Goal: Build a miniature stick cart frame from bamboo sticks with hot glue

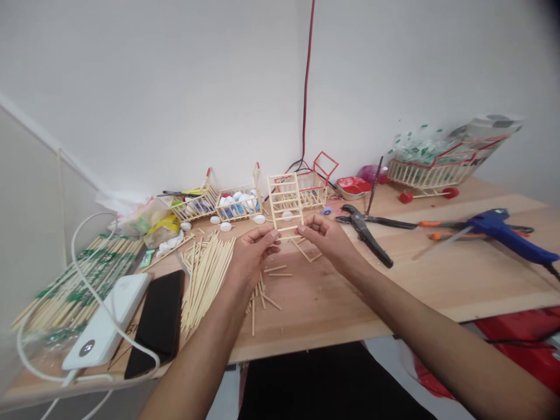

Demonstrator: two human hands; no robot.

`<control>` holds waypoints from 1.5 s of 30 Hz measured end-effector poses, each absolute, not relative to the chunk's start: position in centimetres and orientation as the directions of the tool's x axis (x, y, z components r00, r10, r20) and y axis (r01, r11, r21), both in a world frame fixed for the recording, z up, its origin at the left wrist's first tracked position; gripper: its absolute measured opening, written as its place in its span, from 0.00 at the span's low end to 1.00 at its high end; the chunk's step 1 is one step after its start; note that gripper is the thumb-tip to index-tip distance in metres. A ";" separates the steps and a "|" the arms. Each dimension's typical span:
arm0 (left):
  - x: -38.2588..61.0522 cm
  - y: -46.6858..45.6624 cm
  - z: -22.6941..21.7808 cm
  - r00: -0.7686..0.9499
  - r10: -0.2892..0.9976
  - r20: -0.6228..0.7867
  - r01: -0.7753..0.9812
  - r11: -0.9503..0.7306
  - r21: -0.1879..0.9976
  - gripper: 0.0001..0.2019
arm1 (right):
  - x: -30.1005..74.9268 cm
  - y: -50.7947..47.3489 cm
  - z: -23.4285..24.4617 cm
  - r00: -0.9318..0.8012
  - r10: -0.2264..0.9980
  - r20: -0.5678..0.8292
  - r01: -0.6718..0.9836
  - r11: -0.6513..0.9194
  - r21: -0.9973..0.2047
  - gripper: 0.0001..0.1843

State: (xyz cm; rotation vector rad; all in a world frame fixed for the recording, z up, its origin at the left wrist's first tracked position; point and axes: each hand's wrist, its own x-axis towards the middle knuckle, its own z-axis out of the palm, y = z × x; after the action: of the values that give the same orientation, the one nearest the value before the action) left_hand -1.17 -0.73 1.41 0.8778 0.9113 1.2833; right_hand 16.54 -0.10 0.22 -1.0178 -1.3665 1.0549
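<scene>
Between both hands stands a ladder-like frame of thin wooden sticks (pixel 286 201), upright above the table. My left hand (pixel 256 248) pinches its lower left corner between thumb and fingers. At the lower right corner, my right hand (pixel 324 236) grips it the same way. Just below the right hand, a small angled piece of joined sticks (pixel 308 252) lies on the wood. Short cut sticks (pixel 275 271) are scattered under the left hand, and a pile of longer loose sticks (pixel 207 280) lies left of it.
Small stick carts (pixel 238 204) with white wheels stand along the wall; a larger cart (pixel 431 175) holds plastic wrappers. Rightward lie black pliers (pixel 365 233) and a blue glue gun (pixel 499 230). A red paint dish (pixel 352 186), phone (pixel 157 321), power bank (pixel 107 321) and wrapped chopsticks (pixel 91 274) also sit here.
</scene>
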 end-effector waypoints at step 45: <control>-1.0 -0.8 1.0 -0.046 0.984 -0.173 -0.417 0.139 0.898 0.18 | 17.0 0.3 0.1 -0.182 0.971 0.152 0.027 0.160 -0.987 0.19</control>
State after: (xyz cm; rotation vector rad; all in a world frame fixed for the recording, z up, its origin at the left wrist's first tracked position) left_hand -1.01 -0.84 0.95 0.7399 1.0197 1.3210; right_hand 17.01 0.34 0.08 -1.0303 -1.4412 1.1996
